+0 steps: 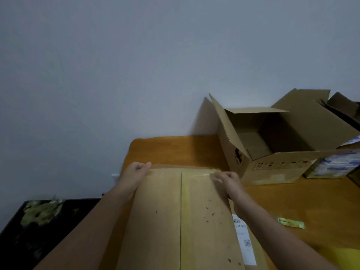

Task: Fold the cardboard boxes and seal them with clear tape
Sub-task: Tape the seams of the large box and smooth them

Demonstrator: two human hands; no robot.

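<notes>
The closed box (155, 221) is laid on the table (175, 149); its far left corner is gripped by the curled left hand (137, 170); clear tape (196, 174) at its far edge is pinched by the right hand (228, 179).

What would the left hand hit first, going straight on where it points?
Left hand: probably the grey wall, past orange tabletop; the open brown cardboard box looks right of that line, but depth is unclear.

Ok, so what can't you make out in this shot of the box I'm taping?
Head view, closed box: near end cut off by the bottom edge.
Head view, white label: print too small and blurred.
Head view, right hand: fingertips blurred against glossy clear tape.
Head view, printed box: cut off by the right edge.
</notes>
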